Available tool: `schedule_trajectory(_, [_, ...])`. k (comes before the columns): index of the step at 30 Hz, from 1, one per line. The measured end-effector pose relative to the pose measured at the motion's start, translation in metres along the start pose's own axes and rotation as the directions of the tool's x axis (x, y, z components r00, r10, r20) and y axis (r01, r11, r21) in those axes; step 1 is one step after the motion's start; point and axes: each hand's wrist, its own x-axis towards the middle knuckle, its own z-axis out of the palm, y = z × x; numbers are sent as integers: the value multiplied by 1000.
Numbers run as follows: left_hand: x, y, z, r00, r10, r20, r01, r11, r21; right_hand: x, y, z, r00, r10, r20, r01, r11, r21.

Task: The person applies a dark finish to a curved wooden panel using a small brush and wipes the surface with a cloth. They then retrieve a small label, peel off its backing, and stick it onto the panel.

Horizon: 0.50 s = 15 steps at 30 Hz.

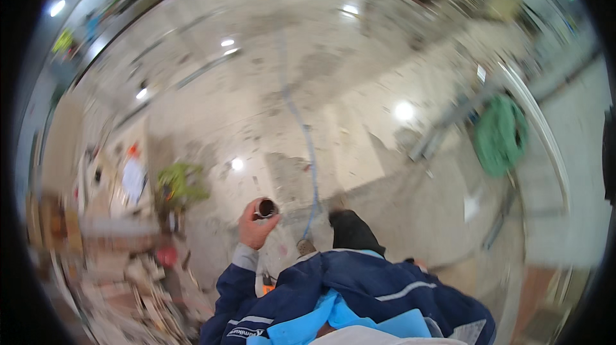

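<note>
My left hand (255,226) is wrapped round a small pale-rimmed cup (265,208), its dark inside facing up. Whether that dark is a drink or just the cup's interior I cannot make out. The cup is held in front of my body, over the floor. Of my right hand (419,265) only a small skin-coloured patch shows past the dark blue jacket; its fingers are hidden. Beneath the cup, a shoe (305,247) and a dark trouser leg (355,231) show at the jacket's front edge.
A thin blue hose (307,136) runs along the stained floor to my feet. Scrap wood (138,287) is heaped at the lower left, near a yellow-green item (181,183). At right lie a green bundle (500,134) and grey lengths of profile (443,130).
</note>
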Motion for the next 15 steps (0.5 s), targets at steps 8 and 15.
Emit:
schedule_trajectory(8, [283,83,151,941,82,327,-54,994,-94,93,-213,-213,927,375,16,-348,842,412])
schedule_trajectory(15, [487,170,305,859,214,465,-139,972,-191,302,-287,-450,945,227,-235,104,471,876])
